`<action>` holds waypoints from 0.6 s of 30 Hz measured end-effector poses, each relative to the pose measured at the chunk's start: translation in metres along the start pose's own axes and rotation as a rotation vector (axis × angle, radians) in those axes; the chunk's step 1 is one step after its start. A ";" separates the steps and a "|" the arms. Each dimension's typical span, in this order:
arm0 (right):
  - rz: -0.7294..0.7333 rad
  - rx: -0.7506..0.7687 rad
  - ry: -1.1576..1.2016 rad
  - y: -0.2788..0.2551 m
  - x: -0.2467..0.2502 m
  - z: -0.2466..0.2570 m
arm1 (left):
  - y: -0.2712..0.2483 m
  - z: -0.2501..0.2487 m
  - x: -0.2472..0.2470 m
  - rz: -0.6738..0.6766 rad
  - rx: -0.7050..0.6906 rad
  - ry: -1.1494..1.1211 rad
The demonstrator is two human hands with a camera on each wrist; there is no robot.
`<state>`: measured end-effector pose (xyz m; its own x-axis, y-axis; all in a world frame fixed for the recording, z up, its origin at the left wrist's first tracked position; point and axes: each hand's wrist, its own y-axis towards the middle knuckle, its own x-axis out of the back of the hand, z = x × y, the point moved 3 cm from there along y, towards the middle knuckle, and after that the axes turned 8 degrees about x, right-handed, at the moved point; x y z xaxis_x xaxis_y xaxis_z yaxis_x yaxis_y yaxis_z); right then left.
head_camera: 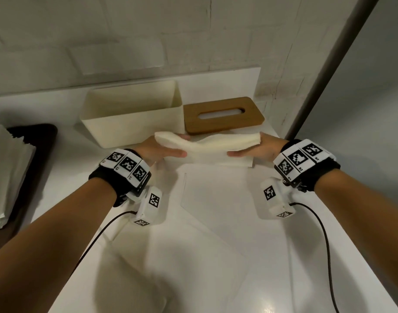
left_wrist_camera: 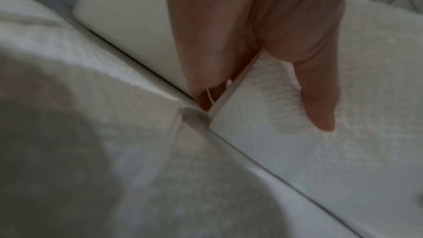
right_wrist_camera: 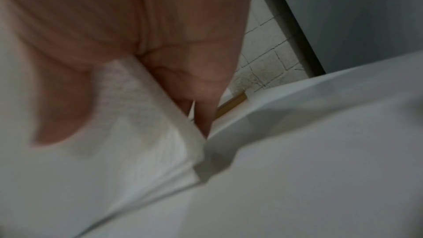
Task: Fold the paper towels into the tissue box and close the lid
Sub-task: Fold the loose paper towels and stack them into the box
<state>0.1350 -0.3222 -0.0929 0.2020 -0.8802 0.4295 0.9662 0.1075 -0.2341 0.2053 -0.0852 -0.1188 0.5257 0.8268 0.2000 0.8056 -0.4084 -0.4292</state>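
Note:
A folded stack of white paper towels [head_camera: 207, 143] hangs just above the white table, sagging in the middle. My left hand [head_camera: 168, 147] pinches its left end, thumb on top and fingers beneath [left_wrist_camera: 318, 100]. My right hand [head_camera: 249, 146] pinches the right end the same way; the towel stack [right_wrist_camera: 146, 133] fills that wrist view. Behind the left hand stands the open cream tissue box [head_camera: 132, 114], nothing visible inside. The wooden lid [head_camera: 222, 115] with its slot lies flat to the right of the box.
More white paper sheets [head_camera: 216, 199] lie spread on the table [head_camera: 216, 279] beneath and in front of my hands. A dark tray [head_camera: 35, 141] with a stack of pale paper sits at the left edge. A tiled wall is behind; a grey post [head_camera: 328, 71] rises at right.

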 end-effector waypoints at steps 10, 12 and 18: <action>-0.107 -0.027 0.100 0.005 0.005 0.008 | 0.004 0.008 0.009 -0.106 0.040 -0.076; -0.104 -0.065 0.132 0.008 0.006 0.007 | 0.001 0.004 0.007 -0.146 0.029 -0.129; -0.094 -0.052 0.187 0.010 0.008 0.011 | -0.012 -0.009 0.005 -0.022 -0.057 -0.255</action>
<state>0.1484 -0.3227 -0.0827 0.0729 -0.9563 0.2833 0.9688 0.0005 -0.2477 0.2007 -0.0800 -0.1047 0.4276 0.9037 -0.0231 0.8339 -0.4042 -0.3758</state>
